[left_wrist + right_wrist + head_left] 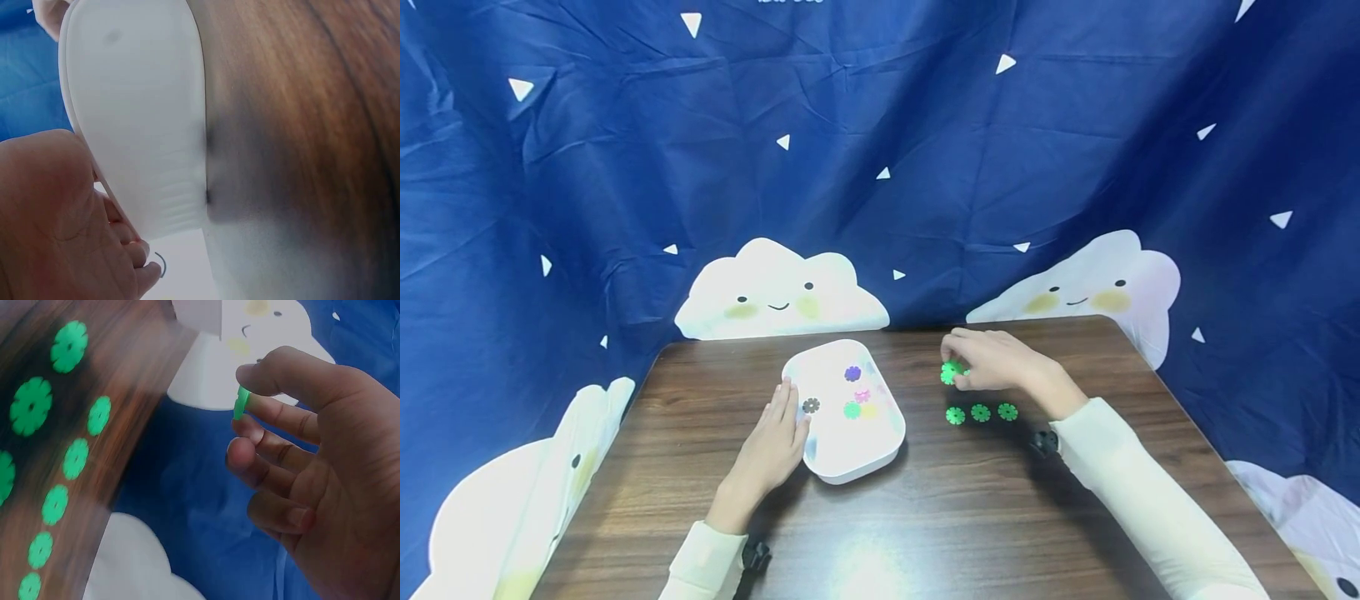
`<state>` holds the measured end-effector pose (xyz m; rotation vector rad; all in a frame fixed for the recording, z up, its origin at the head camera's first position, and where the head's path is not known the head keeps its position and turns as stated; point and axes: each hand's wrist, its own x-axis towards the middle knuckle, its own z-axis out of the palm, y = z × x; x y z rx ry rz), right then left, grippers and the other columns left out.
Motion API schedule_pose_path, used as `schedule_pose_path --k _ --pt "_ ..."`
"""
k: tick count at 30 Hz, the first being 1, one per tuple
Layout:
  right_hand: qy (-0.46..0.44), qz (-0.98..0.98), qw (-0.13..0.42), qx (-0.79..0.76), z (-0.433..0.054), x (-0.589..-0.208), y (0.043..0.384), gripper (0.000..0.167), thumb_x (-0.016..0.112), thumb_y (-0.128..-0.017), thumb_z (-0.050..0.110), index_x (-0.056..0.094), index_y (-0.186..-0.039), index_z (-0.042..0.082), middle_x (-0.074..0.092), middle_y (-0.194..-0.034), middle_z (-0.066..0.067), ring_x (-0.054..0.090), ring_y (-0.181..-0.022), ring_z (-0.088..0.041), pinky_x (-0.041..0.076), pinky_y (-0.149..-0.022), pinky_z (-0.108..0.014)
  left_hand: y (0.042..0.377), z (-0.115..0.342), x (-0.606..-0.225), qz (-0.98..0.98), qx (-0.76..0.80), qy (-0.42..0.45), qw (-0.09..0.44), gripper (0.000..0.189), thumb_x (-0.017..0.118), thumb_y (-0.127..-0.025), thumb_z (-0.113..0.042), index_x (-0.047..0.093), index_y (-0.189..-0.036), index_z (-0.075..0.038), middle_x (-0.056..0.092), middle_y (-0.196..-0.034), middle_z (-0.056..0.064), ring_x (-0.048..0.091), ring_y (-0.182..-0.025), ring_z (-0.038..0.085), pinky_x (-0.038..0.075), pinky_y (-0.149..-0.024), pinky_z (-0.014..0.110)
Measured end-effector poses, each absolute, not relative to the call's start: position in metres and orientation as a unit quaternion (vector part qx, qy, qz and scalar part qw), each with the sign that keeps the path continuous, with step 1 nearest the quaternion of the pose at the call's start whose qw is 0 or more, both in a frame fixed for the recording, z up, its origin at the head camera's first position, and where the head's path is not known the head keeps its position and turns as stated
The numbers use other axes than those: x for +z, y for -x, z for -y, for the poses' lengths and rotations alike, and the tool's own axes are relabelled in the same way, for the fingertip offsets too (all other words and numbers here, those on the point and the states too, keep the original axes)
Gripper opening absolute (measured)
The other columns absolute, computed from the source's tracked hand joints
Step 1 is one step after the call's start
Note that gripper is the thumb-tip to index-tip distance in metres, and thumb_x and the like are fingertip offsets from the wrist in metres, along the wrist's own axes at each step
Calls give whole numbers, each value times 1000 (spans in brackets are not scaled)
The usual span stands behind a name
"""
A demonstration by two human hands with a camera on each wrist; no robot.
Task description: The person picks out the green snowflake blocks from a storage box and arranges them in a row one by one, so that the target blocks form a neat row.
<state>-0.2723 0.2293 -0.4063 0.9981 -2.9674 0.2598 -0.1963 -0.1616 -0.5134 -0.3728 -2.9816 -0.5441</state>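
My right hand is just above the table, right of the tray. Its thumb and fingers pinch a thin green snowflake disc, seen edge-on in the right wrist view. Below it, a row of green snowflake discs lies on the table; the right wrist view shows a second row of green discs, mostly hidden by the hand in the head view. At the left side of a white tray, my left hand rests on the rim with its fingers extended.
Inside the tray are a purple disc, a pink disc, a green disc, a yellow disc and a dark disc. A blue curtain hangs behind the wooden table.
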Motion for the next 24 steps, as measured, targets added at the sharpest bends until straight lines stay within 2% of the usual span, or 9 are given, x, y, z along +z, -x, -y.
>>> schedule_pose_path --k 5,10,15,24 --pt "-298 951 5 86 -252 -407 265 28 81 -84 22 69 -109 19 62 -98 5 58 -81 -11 51 -68 -35 197 163 -514 975 -180 122 30 68 37 -115 -30 18 -166 10 8 -177 25 15 -165 41 22 -133 57" --pt "-280 956 14 92 -276 -413 258 26 81 -85 23 69 -107 19 65 -104 5 65 -85 -13 54 -69 -38 197 163 -513 976 -180 122 23 68 35 -115 -32 18 -166 9 7 -178 24 13 -166 40 21 -134 56" --pt "-258 961 6 98 -299 -423 251 28 82 -84 23 68 -108 20 66 -106 4 62 -79 -12 52 -66 -38 196 162 -513 975 -181 125 30 68 37 -114 -32 21 -165 10 11 -177 26 17 -165 42 23 -133 58" --pt "-224 968 -8 111 -327 -441 241 29 82 -86 23 67 -110 20 62 -99 5 54 -71 -9 45 -60 -33 197 162 -513 976 -178 123 29 67 37 -115 -31 20 -166 10 9 -178 25 16 -165 42 23 -133 57"
